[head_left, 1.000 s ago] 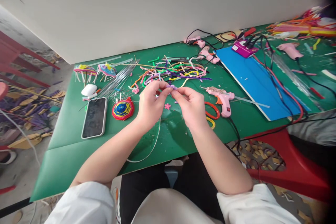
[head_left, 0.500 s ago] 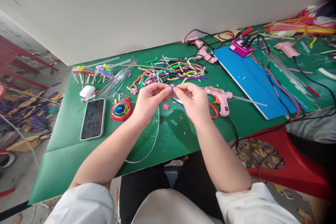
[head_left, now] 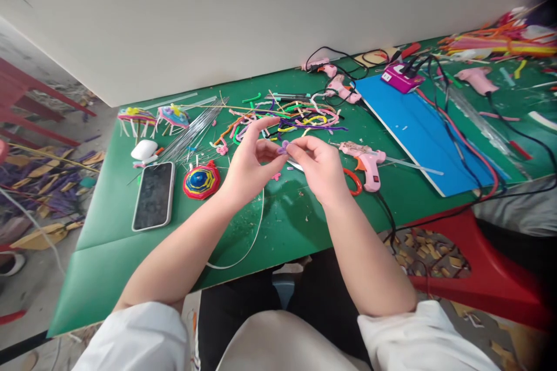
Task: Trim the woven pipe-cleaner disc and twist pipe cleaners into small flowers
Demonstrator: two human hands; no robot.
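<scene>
A small purple pipe-cleaner flower (head_left: 283, 147) is up in front of me, above the table. My right hand (head_left: 319, 169) pinches its right side between thumb and fingertips. From the other side, my left hand (head_left: 248, 165) has thumb and a curled finger at the flower's edge, its index finger raised away. Below, a small pink flower (head_left: 276, 176) lies partly hidden behind my left thumb. Orange-handled scissors (head_left: 355, 182) lie by my right wrist, partly covered. A pink glue gun (head_left: 369, 165) with a clear glue stick rests to their right.
Loose coloured pipe cleaners (head_left: 296, 116) and thin metal wires (head_left: 194, 127) lie behind my hands. On the left are a phone (head_left: 153, 197), a white case (head_left: 144, 151) and a multicoloured woven disc (head_left: 201, 180). A blue board (head_left: 418, 139), a purple power adapter (head_left: 402, 78) and cables occupy the right.
My left index finger has lifted off the purple flower and spread upward. More of the flower now shows. My right hand stays nearly in place, still pinching it.
</scene>
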